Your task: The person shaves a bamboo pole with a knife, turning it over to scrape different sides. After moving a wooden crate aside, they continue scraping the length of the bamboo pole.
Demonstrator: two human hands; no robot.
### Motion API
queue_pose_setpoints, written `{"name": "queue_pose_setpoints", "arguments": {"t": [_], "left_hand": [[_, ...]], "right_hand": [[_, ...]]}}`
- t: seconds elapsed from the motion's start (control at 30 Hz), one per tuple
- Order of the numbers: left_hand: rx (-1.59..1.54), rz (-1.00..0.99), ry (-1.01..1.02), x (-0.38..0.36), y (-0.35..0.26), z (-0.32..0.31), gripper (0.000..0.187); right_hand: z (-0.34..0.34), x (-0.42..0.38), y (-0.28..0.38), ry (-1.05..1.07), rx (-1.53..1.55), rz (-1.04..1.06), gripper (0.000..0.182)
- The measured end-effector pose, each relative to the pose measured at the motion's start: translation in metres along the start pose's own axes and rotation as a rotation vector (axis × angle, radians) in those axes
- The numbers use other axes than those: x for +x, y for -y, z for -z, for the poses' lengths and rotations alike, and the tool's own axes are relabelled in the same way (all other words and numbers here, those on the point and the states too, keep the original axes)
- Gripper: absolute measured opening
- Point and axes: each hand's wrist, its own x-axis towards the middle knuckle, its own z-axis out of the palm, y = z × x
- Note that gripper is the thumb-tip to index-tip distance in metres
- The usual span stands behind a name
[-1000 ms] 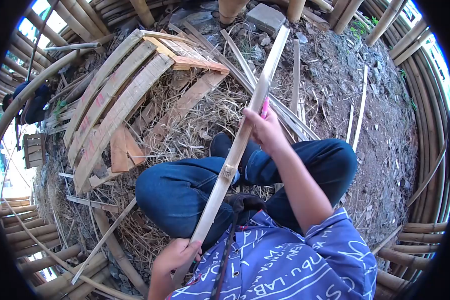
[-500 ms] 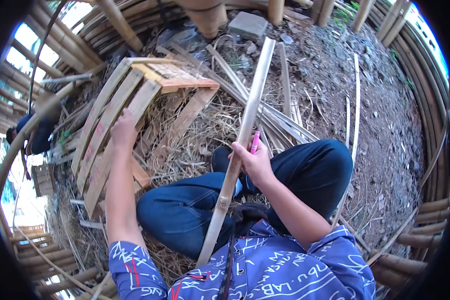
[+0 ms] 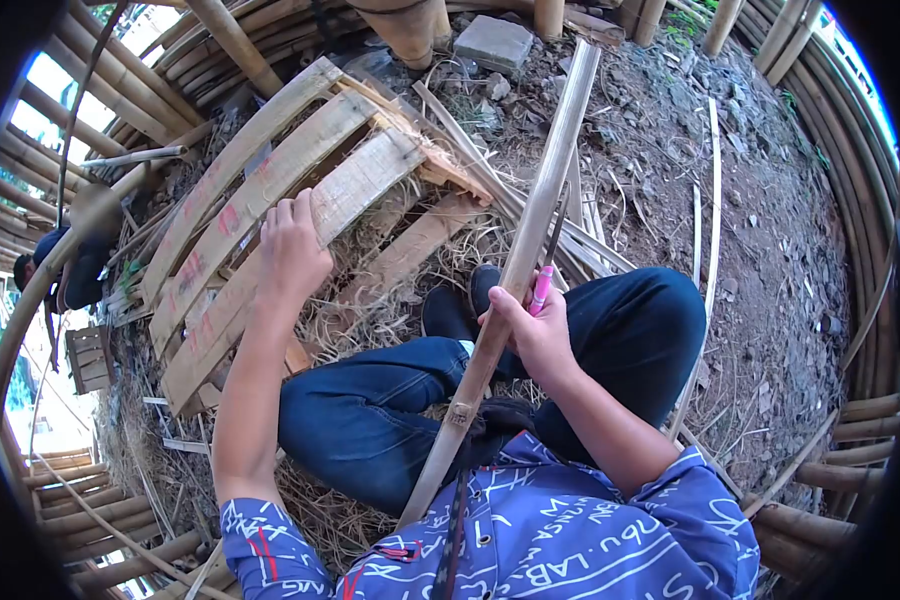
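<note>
My left hand [image 3: 295, 250] is closed on the nearest slat of a slatted wooden crate [image 3: 365, 185], fingers hooked over its edge. The crate lies tilted on the ground to my left, with red marks on its slats. In my right hand [image 3: 538, 335] is a long split bamboo strip [image 3: 540, 205], which runs from my lap up past my knees. That same hand also holds a knife with a pink handle [image 3: 541, 290]. Its thin dark blade points away from me alongside the strip.
Loose bamboo strips [image 3: 711, 200] lie on the dirt to the right. Shavings [image 3: 375, 300] cover the ground by the crate. A concrete block [image 3: 493, 45] sits ahead, near bamboo posts [image 3: 235, 45]. At far left another person [image 3: 80, 265] is partly visible beside a small wooden box [image 3: 88, 358].
The crate has shifted and tipped, its far end moving right. My left hand has moved right along with it. The bamboo strip and knife in my right hand have shifted slightly right.
</note>
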Motion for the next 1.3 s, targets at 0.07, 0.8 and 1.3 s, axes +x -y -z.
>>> {"name": "queue_pose_setpoints", "arguments": {"t": [0.07, 0.8, 1.3], "left_hand": [[-0.056, -0.028, -0.036, 0.005, -0.014, 0.006, 0.061], [-0.244, 0.082, 0.196, -0.056, -0.051, 0.073, 0.066], [-1.661, 0.752, 0.648, -0.213, -0.110, 0.013, 0.027]], "right_hand": [[0.000, 0.000, -0.006, -0.005, 0.005, 0.056, 0.021], [-0.051, 0.029, -0.057, 0.023, -0.065, 0.037, 0.019], [-0.048, 0.029, -0.080, 0.142, -0.228, -0.004, 0.022]]}}
